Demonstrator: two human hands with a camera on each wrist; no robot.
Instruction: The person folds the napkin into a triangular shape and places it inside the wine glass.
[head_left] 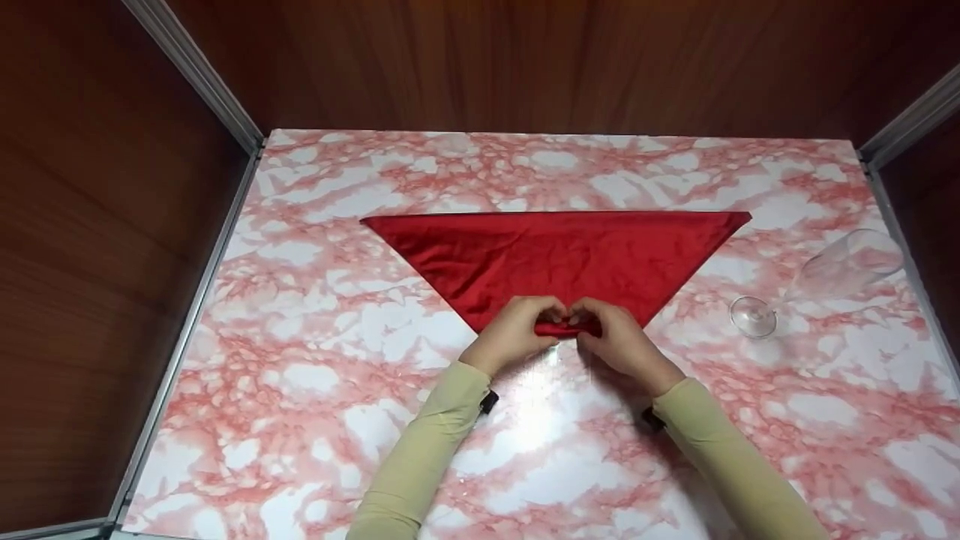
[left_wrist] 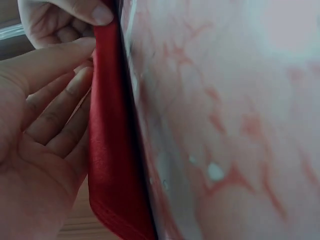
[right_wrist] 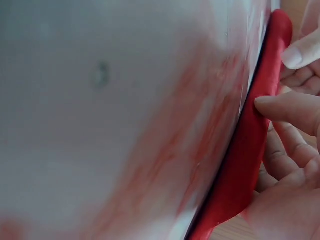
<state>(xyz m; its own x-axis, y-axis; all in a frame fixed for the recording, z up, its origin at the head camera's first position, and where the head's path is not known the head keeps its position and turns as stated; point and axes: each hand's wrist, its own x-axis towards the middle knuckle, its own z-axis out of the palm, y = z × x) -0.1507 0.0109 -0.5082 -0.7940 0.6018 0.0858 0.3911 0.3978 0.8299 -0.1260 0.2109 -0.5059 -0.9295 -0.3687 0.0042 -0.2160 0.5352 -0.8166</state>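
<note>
- While both hands meet at the middle of its near edge, the red cloth [head_left: 570,262] lies beyond them, spreading toward the far edge of the bench [head_left: 315,450].
- From where I stand, its long axis runs left to right, roughly parallel with the bench's far edge; the longest side faces away from the person, and the short side sits at the fingers.
- The left hand [head_left: 521,326] grips just left of that short side's middle, the right hand [head_left: 615,337] just right of it, fingertips nearly touching; neither is nearer the cloth, as both are on it.
- Each grip is closed on the cloth, thumb toward the person and fingers curled over to the far side of a narrow folded band.
- The band lies crosswise to both forearms, so the way across the cloth is straight ahead.
- Off toward the bench's right edge, apart from the cloth, a clear stemmed glass [head_left: 832,274] appears to stand upright, nearer the right hand.
</note>
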